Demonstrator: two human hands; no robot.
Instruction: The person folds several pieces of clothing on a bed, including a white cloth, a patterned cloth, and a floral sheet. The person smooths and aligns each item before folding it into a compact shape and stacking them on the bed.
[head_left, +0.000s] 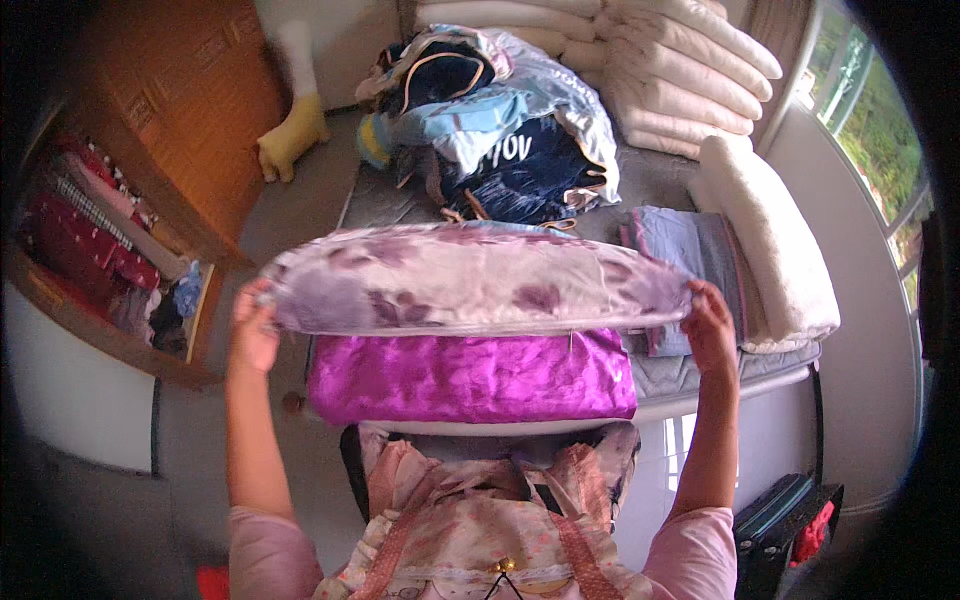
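Observation:
Between my hands hangs a pale floral cloth (465, 281) with purple flower prints, held up by its two ends. It looks like a pillowcase or cushion cover, and a zip pull seems to dangle from its lower edge. My left hand (255, 322) grips the left end, my right hand (707, 322) the right one. Below and nearer to me lies a shiny magenta fabric (472, 379) on the near edge of the bed, partly covered by the floral cloth. A folded grey-blue blanket (694, 247) rests just beyond my right hand.
Behind the cloth, a clear plastic bag (592, 112) of dark and blue textiles sits on the grey mattress (660, 180). Cream folded quilts (675, 82) are stacked at the back, with a rolled white quilt (772, 247) at right. An open wooden wardrobe (180, 75) stands left; a black case (780, 517) lies lower right.

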